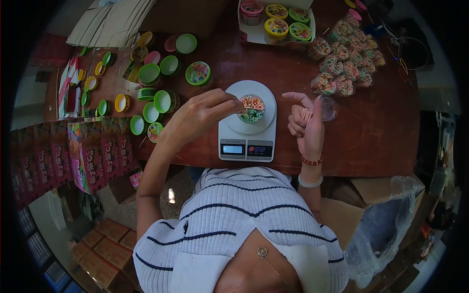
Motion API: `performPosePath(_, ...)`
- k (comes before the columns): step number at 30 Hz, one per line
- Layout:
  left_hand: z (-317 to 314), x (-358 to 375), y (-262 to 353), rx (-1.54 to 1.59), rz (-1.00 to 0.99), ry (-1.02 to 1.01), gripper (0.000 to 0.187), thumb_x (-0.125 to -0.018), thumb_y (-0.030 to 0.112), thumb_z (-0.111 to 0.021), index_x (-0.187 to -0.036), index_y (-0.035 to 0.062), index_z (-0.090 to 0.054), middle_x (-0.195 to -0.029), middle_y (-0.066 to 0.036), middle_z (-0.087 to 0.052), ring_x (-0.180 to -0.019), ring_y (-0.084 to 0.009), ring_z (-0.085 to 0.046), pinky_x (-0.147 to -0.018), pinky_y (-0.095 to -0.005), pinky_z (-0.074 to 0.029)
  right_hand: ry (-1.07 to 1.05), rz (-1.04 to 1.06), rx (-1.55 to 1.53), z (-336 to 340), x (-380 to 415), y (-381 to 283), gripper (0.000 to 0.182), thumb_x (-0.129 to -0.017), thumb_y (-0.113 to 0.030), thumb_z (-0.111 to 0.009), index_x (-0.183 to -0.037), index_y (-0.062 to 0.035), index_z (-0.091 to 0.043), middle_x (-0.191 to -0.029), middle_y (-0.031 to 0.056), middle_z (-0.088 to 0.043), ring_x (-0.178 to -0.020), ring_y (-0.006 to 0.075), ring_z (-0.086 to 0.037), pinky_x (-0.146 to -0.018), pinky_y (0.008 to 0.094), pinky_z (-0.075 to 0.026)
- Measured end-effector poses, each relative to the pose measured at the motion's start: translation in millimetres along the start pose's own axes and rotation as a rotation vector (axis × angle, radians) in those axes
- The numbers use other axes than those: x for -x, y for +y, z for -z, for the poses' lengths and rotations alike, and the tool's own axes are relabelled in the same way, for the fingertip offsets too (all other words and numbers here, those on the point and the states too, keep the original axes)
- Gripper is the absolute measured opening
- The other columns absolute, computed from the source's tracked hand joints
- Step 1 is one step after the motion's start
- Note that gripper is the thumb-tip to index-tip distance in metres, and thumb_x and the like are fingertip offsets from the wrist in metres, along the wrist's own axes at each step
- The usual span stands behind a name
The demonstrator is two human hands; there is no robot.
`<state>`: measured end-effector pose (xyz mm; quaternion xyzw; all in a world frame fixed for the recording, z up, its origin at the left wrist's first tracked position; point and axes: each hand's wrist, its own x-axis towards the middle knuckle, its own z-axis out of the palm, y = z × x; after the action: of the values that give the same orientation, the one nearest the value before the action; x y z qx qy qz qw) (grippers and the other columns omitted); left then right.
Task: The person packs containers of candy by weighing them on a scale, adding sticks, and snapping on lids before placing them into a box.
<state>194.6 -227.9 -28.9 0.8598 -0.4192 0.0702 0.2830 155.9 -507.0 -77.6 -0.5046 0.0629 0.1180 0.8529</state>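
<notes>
Head view: the cup [251, 108] of coloured sticks stands centred on the scale [247, 122] on the table [371, 132]. Left hand [198, 117] fingers pinch closed at its rim; right hand [307, 124] curls loosely around spare sticks [305, 115]. Add sticks singly, keeping hands off the scale and the display unobstructed.

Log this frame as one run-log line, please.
left hand: fingertips at cup on scale | right hand: holds sticks | lids lie left

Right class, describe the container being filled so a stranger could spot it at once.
Find the white digital scale at the wooden table's near edge. On its round platform stands a clear jar of pink, orange and green sticks, the only uncapped filled jar.
</notes>
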Motion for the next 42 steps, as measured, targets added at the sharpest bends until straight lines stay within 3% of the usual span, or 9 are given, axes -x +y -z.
performPosePath(11, 3, 3, 2, 0.014, -0.071, 0.047, 0.024, -0.083, 0.007, -0.075, -0.107, 0.0050, -0.073, -0.102, -0.005, -0.071, -0.092, -0.0223, -0.072, -0.078, -0.0355, -0.062, 0.021, -0.001, 0.016, 1, 1, 1, 0.074, -0.113, -0.056, -0.022, -0.130, 0.0063, -0.057, -0.061, -0.0088, -0.029, -0.048, 0.0007, -0.020, -0.044, 0.0200, -0.018)
performPosePath(23, -15, 11, -2, 0.069, 0.141, 0.062, 0.019, -0.083, 0.008, -0.078, -0.102, 0.0057, -0.074, -0.096, -0.005, -0.071, -0.087, -0.0232, -0.071, -0.075, -0.0361, -0.061, 0.013, -0.039, 0.008, 0, -1, 7, 0.071, -0.114, -0.054, -0.023, -0.129, 0.0060, -0.057, -0.061, -0.0087, -0.028, -0.048, 0.0009, -0.020, -0.045, 0.0203, -0.018)
performPosePath(28, -21, 2, 0, 0.012, -0.061, -0.015, 0.018, -0.083, 0.010, -0.077, -0.101, 0.0069, -0.076, -0.093, -0.005, -0.069, -0.088, -0.0231, -0.070, -0.078, -0.0378, -0.057, 0.020, -0.036, 0.070, -2, 0, 8, 0.059, -0.116, -0.043, -0.027, -0.128, 0.0053, -0.058, -0.062, -0.0079, -0.030, -0.048, 0.0011, -0.022, -0.045, 0.0204, -0.020)
performPosePath(31, 9, 7, -20, -0.085, 0.092, 0.179, 0.015, -0.089, 0.011, -0.074, -0.103, 0.0059, -0.077, -0.098, -0.009, -0.071, -0.089, -0.0265, -0.070, -0.081, -0.0402, -0.056, 0.056, -0.009, 0.082, 1, 2, 12, 0.044, -0.116, -0.031, -0.034, -0.127, 0.0045, -0.059, -0.065, -0.0069, -0.032, -0.049, 0.0009, -0.024, -0.044, 0.0199, -0.021)
performPosePath(33, 41, 13, -59, -0.170, 0.414, 0.300, 0.018, -0.090, 0.005, -0.073, -0.107, 0.0050, -0.076, -0.094, -0.014, -0.069, -0.089, -0.0307, -0.069, -0.078, -0.0398, -0.056, 0.147, 0.020, 0.068, 4, 5, 11, 0.037, -0.115, -0.025, -0.039, -0.127, 0.0040, -0.059, -0.067, -0.0062, -0.034, -0.050, 0.0009, -0.025, -0.044, 0.0198, -0.021)
performPosePath(35, 58, 38, -145, -0.305, 0.573, 0.267, 0.025, -0.090, 0.012, -0.071, -0.113, 0.0032, -0.073, -0.115, -0.020, -0.071, -0.101, -0.0412, -0.070, -0.089, -0.0471, -0.056, 0.147, 0.026, 0.014, 6, 5, 12, 0.031, -0.113, -0.019, -0.043, -0.125, 0.0028, -0.063, -0.069, -0.0069, -0.035, -0.053, 0.0002, -0.026, -0.046, 0.0191, -0.023)
performPosePath(38, 65, 58, -244, -0.634, 0.448, 0.094, 0.040, -0.086, 0.018, -0.075, -0.124, 0.0063, -0.069, -0.121, -0.023, -0.070, -0.106, -0.0461, -0.068, -0.096, -0.0516, -0.054, 0.149, 0.037, 0.079, 6, 4, 12, 0.031, -0.113, -0.018, -0.042, -0.125, 0.0035, -0.060, -0.069, -0.0060, -0.034, -0.051, 0.0009, -0.026, -0.046, 0.0202, -0.022)
performPosePath(41, 68, 24, -259, -0.757, 0.634, -0.259, 0.051, -0.084, 0.025, -0.074, -0.129, 0.0034, -0.065, -0.121, -0.027, -0.069, -0.108, -0.0462, -0.068, -0.100, -0.0544, -0.053, 0.127, 0.048, 0.122, 2, 5, 6, 0.029, -0.112, -0.017, -0.044, -0.124, 0.0029, -0.061, -0.069, -0.0064, -0.034, -0.051, 0.0005, -0.026, -0.046, 0.0199, -0.022)
performPosePath(42, 76, 9, -253, -0.769, 0.686, -0.561, 0.051, -0.085, 0.023, -0.070, -0.129, -0.0007, -0.063, -0.119, -0.028, -0.070, -0.107, -0.0441, -0.070, -0.096, -0.0527, -0.055, 0.121, 0.053, 0.113, 3, 7, 6, 0.028, -0.112, -0.017, -0.045, -0.124, 0.0028, -0.061, -0.069, -0.0067, -0.034, -0.052, 0.0003, -0.027, -0.046, 0.0198, -0.022)
